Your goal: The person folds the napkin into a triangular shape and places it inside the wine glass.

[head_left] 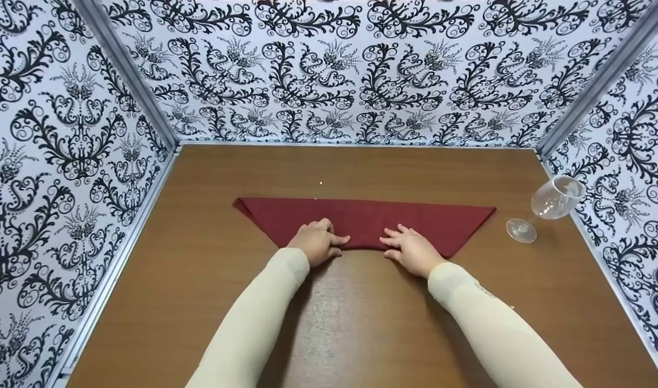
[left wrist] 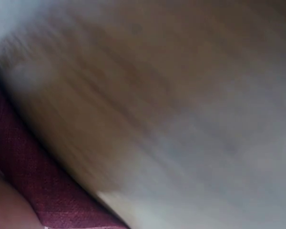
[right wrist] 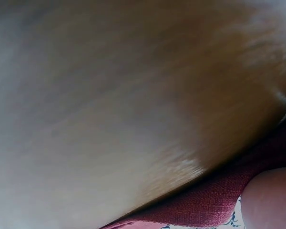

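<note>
- One dark red woven cloth (head_left: 361, 215), folded into a long trapezoid, lying near the middle of a brown wood-grain table (head_left: 355, 323) in the head view, longer edge on the far side.
- Same view: bare left hand (head_left: 317, 241) on the cloth's near edge, left of centre, fingers laid forward and unclenched; bare right hand (head_left: 413, 250) right of centre, fingers spread and nearly straight, also resting rather than grasping.
- Likeliest trouble: a crooked fold, if pushed harder by one hand than by the other.
- Another: layers creeping apart or creasing toward the pointed left and right ends, both well outside the hands and so unpinned.
- Also possible: whole cloth skidding over the smooth-looking table, from too little downward pressure.
- Near the cloth's right tip and the table's right edge: clear stemmed wine glass (head_left: 554, 200), standing on its round foot. Risk of toppling, from an outward sweep of the cream-coloured right sleeve (head_left: 501, 323).
- Left wrist view: blurred table, cloth and a patch of skin at lower left. Fingers out of sight, so no telling their hold from here; cloth edge perhaps liable to buckle if shoved.
- Right wrist view: more blur, cloth and skin at lower right, scrap of white-and-black patterned wall (right wrist: 234, 217) beyond. Fingers hidden again; similar danger of bunching, from uneven lifting.
</note>
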Tool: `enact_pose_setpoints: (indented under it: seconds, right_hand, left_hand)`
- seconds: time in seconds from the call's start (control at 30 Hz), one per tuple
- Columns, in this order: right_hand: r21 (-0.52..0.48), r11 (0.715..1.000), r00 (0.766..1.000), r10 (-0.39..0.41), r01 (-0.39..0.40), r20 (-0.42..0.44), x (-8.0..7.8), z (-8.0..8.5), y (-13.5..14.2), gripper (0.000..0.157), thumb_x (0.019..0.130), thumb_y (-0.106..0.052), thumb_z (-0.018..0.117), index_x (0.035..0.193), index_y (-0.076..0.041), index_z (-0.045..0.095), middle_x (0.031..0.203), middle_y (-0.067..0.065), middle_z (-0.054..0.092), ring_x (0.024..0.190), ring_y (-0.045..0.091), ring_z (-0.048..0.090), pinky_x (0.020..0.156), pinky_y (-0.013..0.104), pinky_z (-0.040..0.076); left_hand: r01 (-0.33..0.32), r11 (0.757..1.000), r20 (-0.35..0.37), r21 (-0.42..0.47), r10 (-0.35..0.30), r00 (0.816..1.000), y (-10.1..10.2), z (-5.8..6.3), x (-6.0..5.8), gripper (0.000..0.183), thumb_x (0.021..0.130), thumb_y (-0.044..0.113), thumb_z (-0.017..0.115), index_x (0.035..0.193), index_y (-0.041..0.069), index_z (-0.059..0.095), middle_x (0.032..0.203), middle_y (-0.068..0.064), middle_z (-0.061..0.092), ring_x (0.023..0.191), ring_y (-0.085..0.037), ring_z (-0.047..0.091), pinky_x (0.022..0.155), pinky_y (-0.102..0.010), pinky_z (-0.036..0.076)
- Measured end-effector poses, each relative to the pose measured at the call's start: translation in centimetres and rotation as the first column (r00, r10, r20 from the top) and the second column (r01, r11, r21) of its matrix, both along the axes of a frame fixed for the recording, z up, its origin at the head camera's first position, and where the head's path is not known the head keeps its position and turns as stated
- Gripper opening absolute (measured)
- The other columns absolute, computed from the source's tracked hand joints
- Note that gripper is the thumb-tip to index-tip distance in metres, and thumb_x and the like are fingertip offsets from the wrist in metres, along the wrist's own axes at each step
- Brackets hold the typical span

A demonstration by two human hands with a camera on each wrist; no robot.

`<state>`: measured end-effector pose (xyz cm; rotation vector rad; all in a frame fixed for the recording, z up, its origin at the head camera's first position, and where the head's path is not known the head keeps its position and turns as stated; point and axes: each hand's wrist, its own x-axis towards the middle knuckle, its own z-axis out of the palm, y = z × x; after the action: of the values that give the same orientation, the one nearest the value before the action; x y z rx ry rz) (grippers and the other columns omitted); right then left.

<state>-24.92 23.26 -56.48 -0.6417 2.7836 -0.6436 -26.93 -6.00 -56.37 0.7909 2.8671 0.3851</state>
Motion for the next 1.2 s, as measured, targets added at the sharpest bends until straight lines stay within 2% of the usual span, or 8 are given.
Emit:
enact_pose_setpoints:
  seconds: [0.23,0.3,0.47,0.63,0.8,1.0,1.1,1.2]
  right_hand:
    - [0.006,1.000,1.000,-0.011,0.011,-0.017,-0.1,0.1,-0.3,0.041,0.102,-0.021,0.069,0.141,-0.009,0.068,0.157,0.016,0.055,0.155,0.047,0.034,0.127,0.062,0.025]
    - [0.017,1.000,1.000,-0.014,0.014,-0.026,-0.1,0.1,-0.4,0.040,0.103,-0.021,0.067,0.140,-0.009,0.069,0.157,0.016,0.055,0.155,0.048,0.035,0.127,0.063,0.026]
    - [0.024,1.000,0.998,-0.018,0.019,-0.066,0.1,0.2,-0.5,0.034,0.103,-0.016,0.066,0.135,-0.006,0.072,0.153,0.017,0.059,0.152,0.047,0.039,0.126,0.063,0.028]
    - [0.013,1.000,0.994,-0.024,0.025,-0.108,0.3,0.2,-0.7,0.025,0.103,-0.013,0.065,0.122,-0.004,0.078,0.149,0.018,0.062,0.149,0.046,0.045,0.126,0.064,0.027]
    - [0.012,0.998,0.988,-0.063,0.065,-0.144,0.4,0.0,-1.1,0.020,0.103,-0.014,0.063,0.111,-0.007,0.081,0.143,0.016,0.067,0.147,0.045,0.049,0.126,0.067,0.021]
    - [0.007,0.987,0.972,-0.160,0.163,-0.173,0.5,0.3,-1.9,0.017,0.099,-0.015,0.067,0.099,-0.010,0.082,0.135,0.015,0.069,0.145,0.042,0.051,0.127,0.069,0.010]
    - [-0.001,0.976,0.966,-0.215,0.217,-0.146,0.4,0.6,-2.3,0.016,0.098,-0.016,0.068,0.095,-0.011,0.082,0.130,0.015,0.070,0.140,0.036,0.054,0.126,0.072,0.006]
    - [0.016,0.967,0.961,-0.253,0.256,-0.111,0.2,1.0,-2.7,0.016,0.098,-0.017,0.067,0.092,-0.012,0.082,0.124,0.013,0.070,0.133,0.030,0.056,0.126,0.073,0.004]
  left_hand:
    - [-0.024,0.999,0.017,0.027,0.024,1.000,0.3,0.1,-0.2,0.039,0.096,0.034,0.077,0.132,0.045,0.072,0.112,-0.003,0.059,0.102,-0.027,0.058,0.092,-0.044,0.048]
    - [-0.038,0.998,0.027,0.045,0.037,0.999,0.5,0.2,-0.2,0.029,0.097,0.033,0.076,0.126,0.037,0.078,0.109,-0.002,0.059,0.100,-0.026,0.057,0.089,-0.042,0.049]
    - [0.006,1.000,-0.004,0.019,-0.005,1.000,0.6,0.6,-0.2,0.028,0.102,0.027,0.071,0.127,0.034,0.078,0.111,0.000,0.065,0.102,-0.024,0.059,0.089,-0.039,0.052]
    - [0.038,0.999,-0.020,-0.001,-0.038,0.999,0.3,0.9,-0.1,0.029,0.105,0.026,0.066,0.130,0.034,0.076,0.119,0.003,0.074,0.113,-0.026,0.066,0.099,-0.044,0.054]
    - [-0.070,0.996,0.053,0.061,0.067,0.996,0.1,1.2,-0.2,0.022,0.103,0.030,0.066,0.119,0.026,0.081,0.122,0.005,0.079,0.120,-0.025,0.070,0.105,-0.050,0.050]
    - [-0.214,0.967,0.117,0.139,0.198,0.973,0.4,1.2,-0.3,0.014,0.099,0.032,0.072,0.104,0.021,0.078,0.108,0.003,0.081,0.109,-0.025,0.074,0.100,-0.049,0.045]
    - [-0.235,0.961,0.106,0.144,0.221,0.970,0.7,1.1,-0.4,0.012,0.099,0.029,0.072,0.102,0.019,0.077,0.104,0.001,0.081,0.104,-0.025,0.075,0.098,-0.049,0.043]
    - [-0.213,0.971,0.028,0.105,0.211,0.977,0.9,1.0,-0.4,0.012,0.100,0.026,0.071,0.102,0.019,0.080,0.103,0.000,0.079,0.103,-0.028,0.073,0.095,-0.051,0.043]
